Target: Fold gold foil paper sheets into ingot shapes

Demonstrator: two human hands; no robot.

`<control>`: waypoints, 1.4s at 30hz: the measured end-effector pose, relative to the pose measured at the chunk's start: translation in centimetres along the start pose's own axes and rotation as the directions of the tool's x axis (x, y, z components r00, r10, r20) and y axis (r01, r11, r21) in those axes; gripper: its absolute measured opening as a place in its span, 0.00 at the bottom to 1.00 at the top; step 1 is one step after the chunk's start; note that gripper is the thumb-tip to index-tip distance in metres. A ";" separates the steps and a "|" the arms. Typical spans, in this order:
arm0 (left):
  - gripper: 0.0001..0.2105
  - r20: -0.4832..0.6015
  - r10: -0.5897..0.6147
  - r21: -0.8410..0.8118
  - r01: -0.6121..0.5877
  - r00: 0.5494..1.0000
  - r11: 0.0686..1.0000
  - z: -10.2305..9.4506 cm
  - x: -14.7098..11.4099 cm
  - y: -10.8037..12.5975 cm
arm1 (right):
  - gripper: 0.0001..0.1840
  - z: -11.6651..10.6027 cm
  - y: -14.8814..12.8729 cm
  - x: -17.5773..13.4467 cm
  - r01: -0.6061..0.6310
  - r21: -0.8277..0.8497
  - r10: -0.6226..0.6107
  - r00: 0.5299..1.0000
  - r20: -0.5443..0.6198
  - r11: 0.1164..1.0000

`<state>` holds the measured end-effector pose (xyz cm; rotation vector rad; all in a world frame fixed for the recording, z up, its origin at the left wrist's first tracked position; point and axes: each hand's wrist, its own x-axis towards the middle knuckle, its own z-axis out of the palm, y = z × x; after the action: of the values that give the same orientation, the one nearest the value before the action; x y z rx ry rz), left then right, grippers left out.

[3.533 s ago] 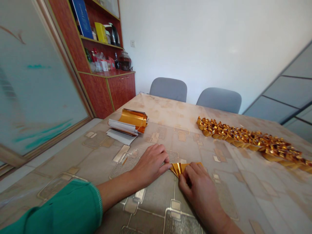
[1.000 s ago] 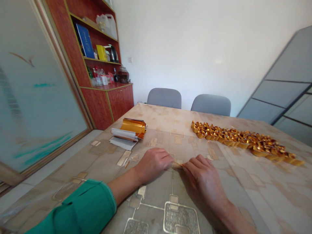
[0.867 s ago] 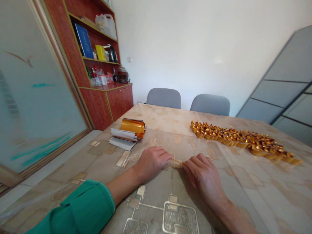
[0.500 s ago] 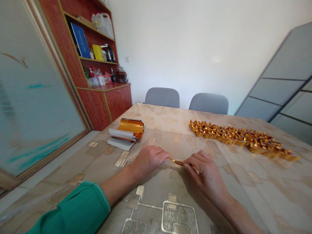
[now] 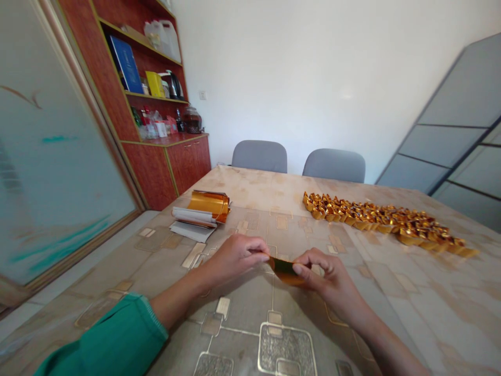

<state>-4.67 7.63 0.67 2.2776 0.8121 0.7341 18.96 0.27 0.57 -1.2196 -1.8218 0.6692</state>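
Note:
Between my two hands, just above the table, is a small piece of gold foil paper point(image 5: 287, 272), curved, with a dark inner side facing up. My left hand point(image 5: 240, 258) pinches its left end between thumb and fingers. At the right end, my right hand point(image 5: 323, 274) grips it with thumb and index finger. Ahead to the left lies a stack of gold foil sheets point(image 5: 209, 202), curled, with white paper backs point(image 5: 193, 216) showing. Far to the right, rows of folded gold foil pieces point(image 5: 376, 216) stand packed together.
A patterned cover lies over the table point(image 5: 235, 334). Two grey chairs point(image 5: 259, 155) point(image 5: 334, 165) stand at its far side against the white wall. A red-brown cabinet point(image 5: 156, 167) with bottles and a kettle is at the back left, beside a frosted glass door point(image 5: 58, 156).
The foil paper was a thin, flat strip seen edge-on; now it is spread open and shows its dark inside. Both hands have shifted only slightly.

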 end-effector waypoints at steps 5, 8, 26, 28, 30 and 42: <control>0.11 -0.103 0.161 0.058 -0.156 0.981 0.986 0.6 -0.3 1.6 | 0.13 0.8 -1.0 -0.2 0.115 -0.123 -0.115 0.993 0.005 0.986; 0.06 -0.052 0.361 0.216 -0.342 0.931 0.914 1.4 -0.4 2.3 | 0.12 1.2 -2.0 -0.3 0.258 -0.264 -0.259 0.965 0.033 0.929; 0.08 -0.244 0.216 -0.013 -0.226 0.945 0.974 2.1 -0.4 0.2 | 0.06 -1.2 -2.0 -0.7 0.524 -0.166 -0.466 0.835 0.294 0.835; 0.09 -0.194 0.252 0.005 -0.256 0.948 0.967 2.7 -0.4 0.0 | 0.04 -0.7 -2.2 -1.1 0.545 -0.185 -0.451 0.807 0.382 0.818; 0.10 -0.124 0.294 0.012 -0.295 0.948 0.955 3.4 -0.3 -0.4 | 0.04 -0.3 -2.1 -1.3 0.546 -0.188 -0.420 0.785 0.454 0.817; 0.14 0.050 0.349 0.043 -0.351 0.936 0.935 3.7 0.6 -3.0 | 0.08 0.3 0.3 -0.6 0.461 -0.200 -0.311 0.804 0.507 0.865</control>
<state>-2.92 8.69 -3.66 2.5086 0.4096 0.8250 18.93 -0.15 0.01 -0.8622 -2.5735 0.4594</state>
